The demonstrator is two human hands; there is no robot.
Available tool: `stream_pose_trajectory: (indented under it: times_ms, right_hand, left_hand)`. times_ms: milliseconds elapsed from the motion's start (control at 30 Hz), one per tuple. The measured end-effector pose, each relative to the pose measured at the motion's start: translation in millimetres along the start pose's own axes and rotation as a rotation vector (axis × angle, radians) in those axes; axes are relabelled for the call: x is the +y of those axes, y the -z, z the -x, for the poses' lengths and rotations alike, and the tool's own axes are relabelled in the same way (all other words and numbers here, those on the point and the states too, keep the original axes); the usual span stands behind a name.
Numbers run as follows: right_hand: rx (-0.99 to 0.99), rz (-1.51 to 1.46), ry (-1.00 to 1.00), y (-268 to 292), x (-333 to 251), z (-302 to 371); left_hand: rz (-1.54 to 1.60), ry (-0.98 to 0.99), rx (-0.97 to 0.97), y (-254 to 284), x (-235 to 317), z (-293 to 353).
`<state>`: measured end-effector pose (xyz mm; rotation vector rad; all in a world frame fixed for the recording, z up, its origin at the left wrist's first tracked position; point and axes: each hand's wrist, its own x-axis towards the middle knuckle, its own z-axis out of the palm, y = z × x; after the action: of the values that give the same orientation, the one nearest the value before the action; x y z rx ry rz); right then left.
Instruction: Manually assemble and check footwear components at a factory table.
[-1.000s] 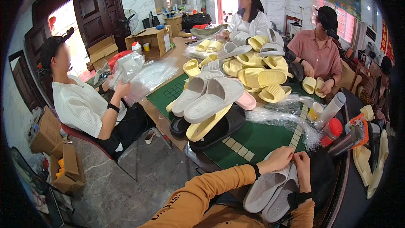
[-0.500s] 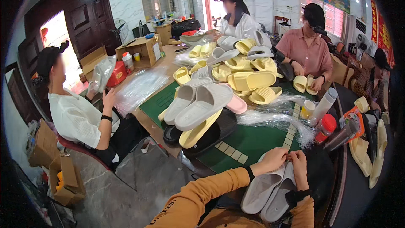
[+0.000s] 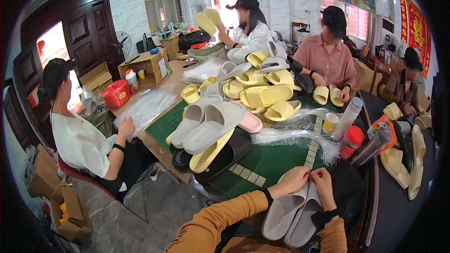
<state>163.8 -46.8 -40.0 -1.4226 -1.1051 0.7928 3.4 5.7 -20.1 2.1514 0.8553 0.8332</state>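
Note:
A pair of grey slide slippers lies side by side in front of me, the left slipper (image 3: pixel 281 213) against the right slipper (image 3: pixel 303 224). Over their far ends, my left hand (image 3: pixel 293 182) and my right hand (image 3: pixel 323 188) meet fingertip to fingertip. Both are closed in a pinch. Whatever they grip is too small to make out. My left wrist crosses above the left slipper, and my right hand hangs along the outer side of the right one.
A heap of yellow slippers (image 3: pixel 269 94) and grey slippers (image 3: pixel 213 122) covers the table's middle. Clear plastic strips (image 3: pixel 300 137) lie before me. A yellow cup (image 3: pixel 330 122), a white bottle (image 3: pixel 348 118) and a red-lidded jar (image 3: pixel 350 141) stand right. Several co-workers sit around.
My hands stay pinched together over the grey slippers. A far co-worker now holds up yellow slippers. The co-worker at left has lowered the clear bag and reaches to the plastic bags.

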Motion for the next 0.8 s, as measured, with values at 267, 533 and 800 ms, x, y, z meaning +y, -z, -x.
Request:
stream_pose_trajectory:
  times_ms: [267,533,800]
  right_hand:
    - [0.007,0.165,-0.046,-1.3,-14.5,3.1]
    - [-0.03,0.07,-0.015,-3.4,-12.7,3.6]
    - [-0.017,0.044,0.004,-2.9,-13.2,1.4]
  left_hand:
    - [-0.018,-0.014,0.009,-1.3,-4.3,-2.2]
    - [-0.015,0.03,-0.012,2.1,-2.4,0.3]
    - [-0.024,0.013,-0.025,6.5,3.6,-2.5]
